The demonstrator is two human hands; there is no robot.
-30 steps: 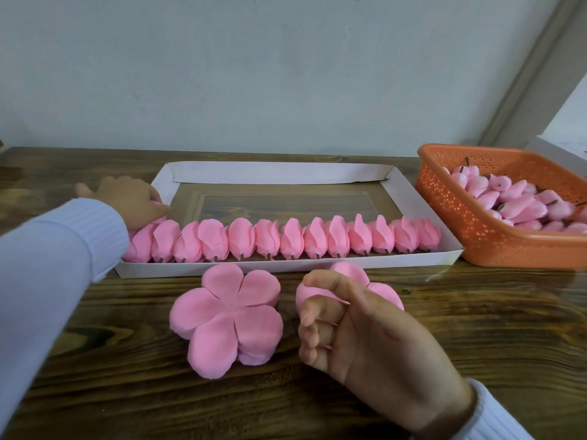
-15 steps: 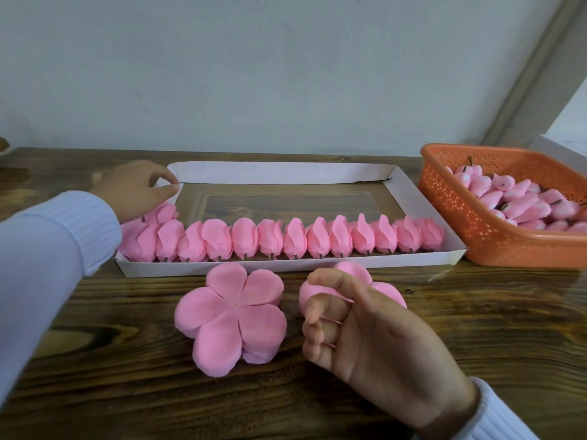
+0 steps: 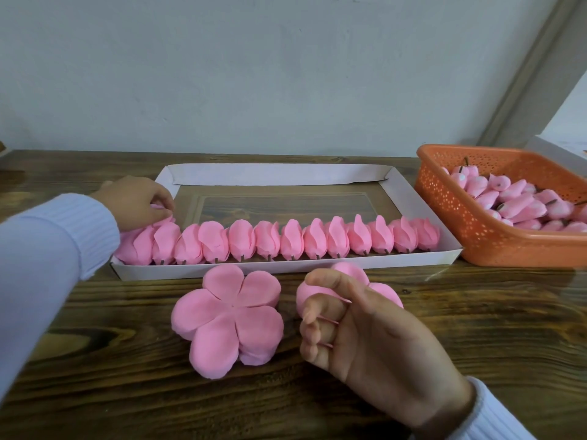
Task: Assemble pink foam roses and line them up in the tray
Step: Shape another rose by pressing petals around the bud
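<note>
From the head camera: a person's left hand point(image 3: 136, 201) reaches to the left end of the tray point(image 3: 286, 269), fingertips pinching a foam rose point(image 3: 161, 219), apparently to seat it against the row of roses point(image 3: 292, 239) lining the near wall. The right hand point(image 3: 359, 331) hovers over a petal stack point(image 3: 352, 271) on the desk point(image 3: 127, 392), loosely curled and seemingly empty, likely ready for the next assembly.
</note>
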